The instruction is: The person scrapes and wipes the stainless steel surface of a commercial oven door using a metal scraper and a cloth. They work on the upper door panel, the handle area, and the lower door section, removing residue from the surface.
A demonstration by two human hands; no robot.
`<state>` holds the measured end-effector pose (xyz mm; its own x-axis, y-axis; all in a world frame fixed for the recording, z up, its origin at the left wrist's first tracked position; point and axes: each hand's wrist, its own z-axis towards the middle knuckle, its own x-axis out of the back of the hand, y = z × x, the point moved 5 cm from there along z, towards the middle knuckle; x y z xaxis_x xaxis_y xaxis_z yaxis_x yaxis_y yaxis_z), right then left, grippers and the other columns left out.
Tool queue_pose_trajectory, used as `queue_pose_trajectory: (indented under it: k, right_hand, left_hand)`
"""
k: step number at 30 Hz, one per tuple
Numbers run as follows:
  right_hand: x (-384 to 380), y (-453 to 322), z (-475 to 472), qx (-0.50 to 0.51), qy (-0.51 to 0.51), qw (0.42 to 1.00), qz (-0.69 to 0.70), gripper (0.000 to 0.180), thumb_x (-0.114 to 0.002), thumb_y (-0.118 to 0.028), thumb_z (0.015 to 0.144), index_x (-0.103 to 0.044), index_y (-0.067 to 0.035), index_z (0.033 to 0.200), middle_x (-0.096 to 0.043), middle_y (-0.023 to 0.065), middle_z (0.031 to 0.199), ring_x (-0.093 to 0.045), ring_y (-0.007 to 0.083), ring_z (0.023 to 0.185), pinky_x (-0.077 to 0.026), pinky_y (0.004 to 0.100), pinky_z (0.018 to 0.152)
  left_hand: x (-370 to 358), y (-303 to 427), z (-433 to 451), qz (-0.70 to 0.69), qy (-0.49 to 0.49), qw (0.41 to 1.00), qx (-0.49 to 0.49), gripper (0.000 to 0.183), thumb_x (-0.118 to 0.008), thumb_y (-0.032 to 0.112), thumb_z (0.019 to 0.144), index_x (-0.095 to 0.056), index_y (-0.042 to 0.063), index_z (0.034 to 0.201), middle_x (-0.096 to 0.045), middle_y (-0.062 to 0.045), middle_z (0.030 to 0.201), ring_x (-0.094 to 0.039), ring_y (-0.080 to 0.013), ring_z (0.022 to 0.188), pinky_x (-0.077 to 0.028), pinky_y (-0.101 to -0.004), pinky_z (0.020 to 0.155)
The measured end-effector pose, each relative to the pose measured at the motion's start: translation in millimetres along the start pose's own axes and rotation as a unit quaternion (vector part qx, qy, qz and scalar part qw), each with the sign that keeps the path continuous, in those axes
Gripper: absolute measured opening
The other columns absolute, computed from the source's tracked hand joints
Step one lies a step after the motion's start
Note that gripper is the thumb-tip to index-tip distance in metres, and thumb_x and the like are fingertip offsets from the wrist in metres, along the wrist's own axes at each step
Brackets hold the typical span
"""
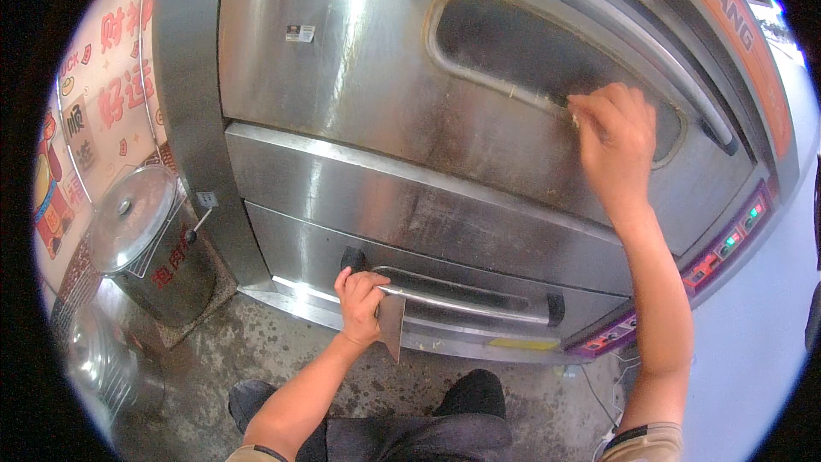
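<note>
A large stainless-steel deck oven stands before me, with an upper door (385, 128) that has a long window (507, 45). My right hand (619, 135) is at the lower edge of this window, its fingertips pinched together at the frame; whether something small is between them I cannot tell. Lower down, my left hand (360, 305) is at the left end of the lower door's bar handle (474, 305). A flat scraper blade (392, 327) sticks out from that hand, pointing down; its grip is hidden by the fingers.
A lidded metal pot (173, 276) stands at the left beside the oven, with another shiny lid (90, 346) nearer me. The upper bar handle (616, 25) curves across the top right. Lit control panels (728, 240) run along the right side, above cables (600, 391) on the floor.
</note>
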<state>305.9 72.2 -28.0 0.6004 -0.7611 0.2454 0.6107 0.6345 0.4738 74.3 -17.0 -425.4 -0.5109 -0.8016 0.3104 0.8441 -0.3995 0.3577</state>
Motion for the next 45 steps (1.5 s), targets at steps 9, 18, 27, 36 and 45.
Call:
queue_pose_trajectory:
  k: [9,18,27,36,45]
  right_hand:
    - [24.6,49.7,-13.0,-0.062,0.088,0.993,-0.045,0.008,-0.082,-0.009,0.091,-0.081,-0.009,0.099,-0.074,0.0077,0.098,-0.070,0.0308,0.098,-0.048,0.0424,0.088]
    - [7.2,20.2,-10.7,-0.023,0.058,0.998,-0.025,0.010,-0.081,-0.004,0.089,-0.080,-0.008,0.098,-0.072,0.0075,0.095,-0.068,0.0301,0.094,-0.047,0.0422,0.084]
    - [-4.0,-2.7,-1.4,0.014,-0.007,1.000,0.007,0.009,-0.079,-0.003,0.089,-0.077,-0.006,0.097,-0.068,0.0091,0.094,-0.066,0.0317,0.092,-0.046,0.0425,0.082]
    - [-18.5,-31.0,33.7,0.103,0.023,0.993,0.043,0.014,-0.077,-0.002,0.086,-0.076,-0.007,0.099,-0.069,0.0088,0.096,-0.066,0.0327,0.093,-0.052,0.0440,0.078]
    - [-47.1,-57.4,66.9,0.078,-0.059,0.992,0.075,0.008,-0.076,-0.012,0.093,-0.081,-0.010,0.098,-0.072,0.0077,0.095,-0.070,0.0342,0.098,-0.055,0.0483,0.086]
  left_hand:
    - [-1.5,-0.8,0.8,0.003,0.015,1.000,-0.003,0.013,-0.072,0.019,0.084,-0.064,0.009,0.086,-0.074,-0.004,0.110,-0.068,-0.0276,0.112,-0.032,-0.0536,0.121]
    - [-6.4,-2.7,-2.1,0.001,0.027,1.000,-0.001,0.013,-0.071,0.018,0.083,-0.066,0.008,0.089,-0.074,-0.005,0.110,-0.068,-0.0288,0.111,-0.029,-0.0527,0.123]
    - [-5.5,-1.9,-1.1,0.003,0.030,1.000,-0.002,0.016,-0.071,0.022,0.085,-0.065,0.008,0.088,-0.073,-0.005,0.110,-0.067,-0.0279,0.112,-0.029,-0.0524,0.123]
    - [-8.5,-6.7,-5.0,0.004,0.032,0.999,-0.004,0.011,-0.074,0.013,0.080,-0.066,0.008,0.086,-0.074,-0.005,0.109,-0.068,-0.0290,0.109,-0.029,-0.0534,0.124]
    - [-6.2,-1.8,-2.2,0.001,0.042,0.999,0.008,0.010,-0.067,0.018,0.087,-0.065,0.008,0.085,-0.075,-0.004,0.110,-0.067,-0.0275,0.111,-0.029,-0.0523,0.124]
